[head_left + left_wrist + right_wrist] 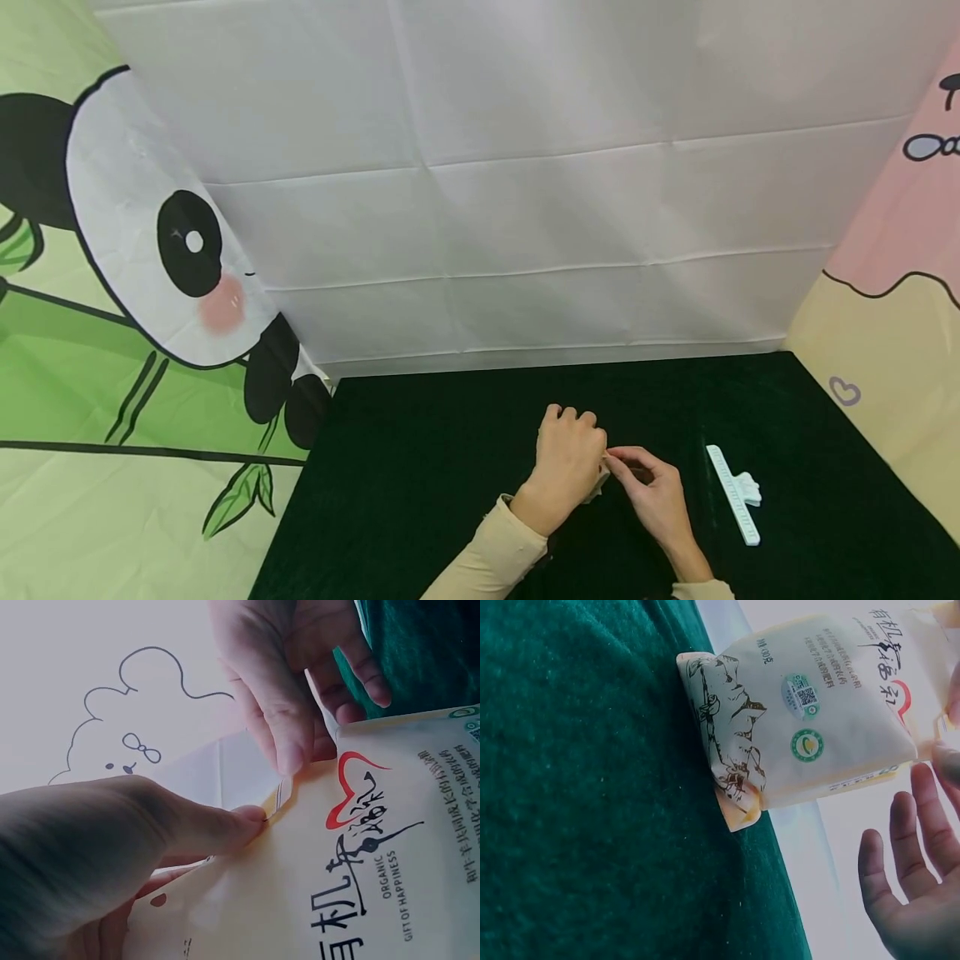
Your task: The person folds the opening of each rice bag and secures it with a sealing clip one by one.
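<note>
The left hand [568, 457] pinches the packet [281, 889] by its edge; the right hand [658, 497] pinches just beside, remaining fingers loosely spread. Even, gentle tension should best spare the packet, over green cloth [420, 475], the white clip [733, 495] lying rightward.

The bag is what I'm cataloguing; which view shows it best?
The right wrist view: most of the bag shows, mountain drawing included. The left wrist view crops it closely; the head view shows only a sliver beside the left hand.
</note>
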`<state>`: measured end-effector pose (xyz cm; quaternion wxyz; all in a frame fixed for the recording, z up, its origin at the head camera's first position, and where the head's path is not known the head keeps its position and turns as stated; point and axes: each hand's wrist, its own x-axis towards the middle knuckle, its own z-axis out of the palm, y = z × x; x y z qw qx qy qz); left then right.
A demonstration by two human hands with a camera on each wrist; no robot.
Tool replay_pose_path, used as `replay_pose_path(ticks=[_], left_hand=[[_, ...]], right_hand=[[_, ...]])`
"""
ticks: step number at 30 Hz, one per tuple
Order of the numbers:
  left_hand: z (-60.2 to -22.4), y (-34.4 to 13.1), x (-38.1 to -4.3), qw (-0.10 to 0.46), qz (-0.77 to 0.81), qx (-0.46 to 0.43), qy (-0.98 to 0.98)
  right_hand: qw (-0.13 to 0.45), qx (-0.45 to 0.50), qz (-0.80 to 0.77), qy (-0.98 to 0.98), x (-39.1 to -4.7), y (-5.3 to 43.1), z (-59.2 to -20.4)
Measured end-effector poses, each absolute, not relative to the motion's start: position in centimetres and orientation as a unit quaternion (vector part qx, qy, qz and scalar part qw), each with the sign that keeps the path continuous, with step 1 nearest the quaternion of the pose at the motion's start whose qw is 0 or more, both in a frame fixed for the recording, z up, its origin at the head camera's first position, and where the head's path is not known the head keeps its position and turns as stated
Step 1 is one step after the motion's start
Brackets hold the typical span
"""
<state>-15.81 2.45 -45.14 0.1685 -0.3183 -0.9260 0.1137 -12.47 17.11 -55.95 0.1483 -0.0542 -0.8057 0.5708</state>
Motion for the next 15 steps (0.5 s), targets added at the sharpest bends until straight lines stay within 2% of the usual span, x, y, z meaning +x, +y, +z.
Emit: replay_pose_path(ticks=[15], left_hand=[[-45.25, 2.31, -15.83, 0.170, 0.121, -0.326, -0.922]], right_hand=[[0.147, -0.061, 0.570, -0.806, -12.80, 16.95, -56.00]])
